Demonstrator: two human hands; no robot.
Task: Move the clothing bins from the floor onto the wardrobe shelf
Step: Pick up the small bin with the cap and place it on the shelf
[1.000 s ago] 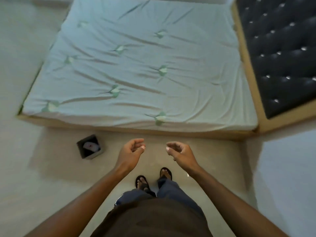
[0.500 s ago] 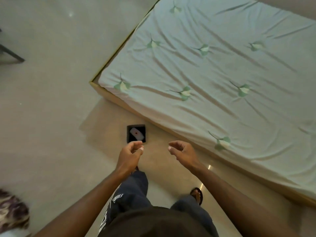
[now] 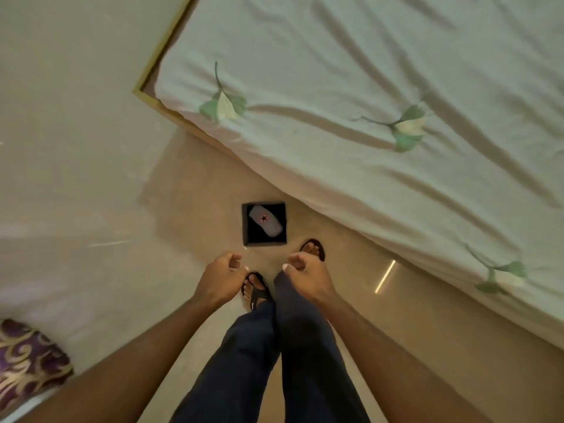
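A small dark square bin (image 3: 245, 227) stands on the beige floor beside the bed, with a white rolled garment bearing a red star badge (image 3: 265, 220) inside. My left hand (image 3: 220, 277) hangs just below and left of the bin, fingers loosely curled, holding nothing. My right hand (image 3: 306, 276) hovers below and right of the bin, also loosely curled and empty. Neither hand touches the bin. No wardrobe shelf is in view.
A low bed with a pale green sheet (image 3: 381, 111) and a wooden frame (image 3: 158, 71) fills the upper right. My feet in black sandals (image 3: 254, 290) stand right below the bin. A purple and gold patterned cloth (image 3: 27, 361) lies at the lower left.
The view has turned left and moved closer, so the bin now lies straight ahead near my feet. Both hands kept their loose, empty pose.
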